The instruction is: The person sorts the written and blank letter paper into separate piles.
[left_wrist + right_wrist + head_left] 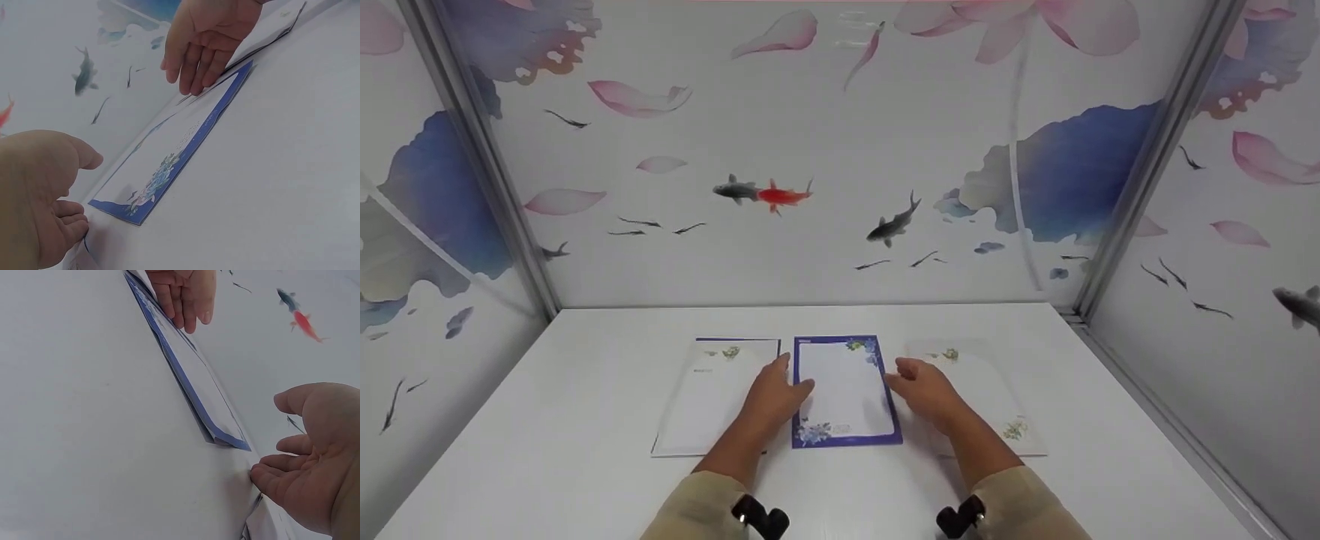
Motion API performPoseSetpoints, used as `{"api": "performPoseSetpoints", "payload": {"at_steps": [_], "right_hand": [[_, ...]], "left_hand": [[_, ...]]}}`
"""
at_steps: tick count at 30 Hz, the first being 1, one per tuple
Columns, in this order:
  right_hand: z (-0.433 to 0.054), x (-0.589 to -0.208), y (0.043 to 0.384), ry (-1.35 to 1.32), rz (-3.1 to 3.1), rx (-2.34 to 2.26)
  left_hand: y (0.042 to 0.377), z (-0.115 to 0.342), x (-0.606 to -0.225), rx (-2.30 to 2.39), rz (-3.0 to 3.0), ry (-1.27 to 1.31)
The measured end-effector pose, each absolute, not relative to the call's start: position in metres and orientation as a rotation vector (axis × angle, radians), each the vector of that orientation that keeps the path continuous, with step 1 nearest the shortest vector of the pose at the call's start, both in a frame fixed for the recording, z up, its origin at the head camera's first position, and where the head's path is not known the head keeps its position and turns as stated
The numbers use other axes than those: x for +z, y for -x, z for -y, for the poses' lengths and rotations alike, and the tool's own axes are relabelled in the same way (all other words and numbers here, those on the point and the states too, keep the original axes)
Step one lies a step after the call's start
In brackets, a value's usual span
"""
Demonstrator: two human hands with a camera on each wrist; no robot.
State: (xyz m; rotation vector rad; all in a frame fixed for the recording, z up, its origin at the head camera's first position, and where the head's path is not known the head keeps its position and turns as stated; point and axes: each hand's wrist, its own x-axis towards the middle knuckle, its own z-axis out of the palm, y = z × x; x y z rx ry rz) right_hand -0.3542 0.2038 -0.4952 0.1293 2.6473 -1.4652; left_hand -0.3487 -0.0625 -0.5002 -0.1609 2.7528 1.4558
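Note:
A stack of paper with a blue floral border (846, 390) lies flat in the middle of the table, its lower edge a little wavy in the wrist views. My left hand (775, 391) is at its left side, thumb over the border and fingers beside the edge. On the opposite side, my right hand (928, 391) has its thumb close to the right edge. Both palms face inward with fingers loosely bent, and neither grips anything. The left wrist view shows my left hand (39, 194) apart from the sheet's corner.
Pale printed sheets (701, 412) lie to the left, partly under my left forearm, with a dark edge at the top. Similar pale sheets (986, 382) lie to the right, partly behind my right arm. White panels (825, 270) painted with fish and petals enclose the white table (585, 375).

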Motion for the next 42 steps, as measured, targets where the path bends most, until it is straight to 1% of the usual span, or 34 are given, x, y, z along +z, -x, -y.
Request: {"api": "performPoseSetpoints", "payload": {"at_steps": [13,23,29,33,42], "right_hand": [[-0.186,-0.497,0.342,-0.152,-2.701,-1.21],[-0.183,-0.5,0.336,-0.005,-2.721,-1.096],[-0.183,-0.499,0.333,0.121,-2.771,-0.908],[-0.183,-0.499,0.333,0.186,-2.807,-0.795],[-0.181,-0.498,0.331,0.147,-2.818,-0.803]], "left_hand": [[0.346,0.054,-0.504,1.241,-2.807,0.049],[0.342,0.05,-0.505,1.009,-2.868,-0.107],[0.339,0.052,-0.506,0.755,-2.922,-0.245],[0.338,0.053,-0.505,0.675,-2.924,-0.287],[0.339,0.053,-0.504,0.677,-2.931,-0.297]]}}
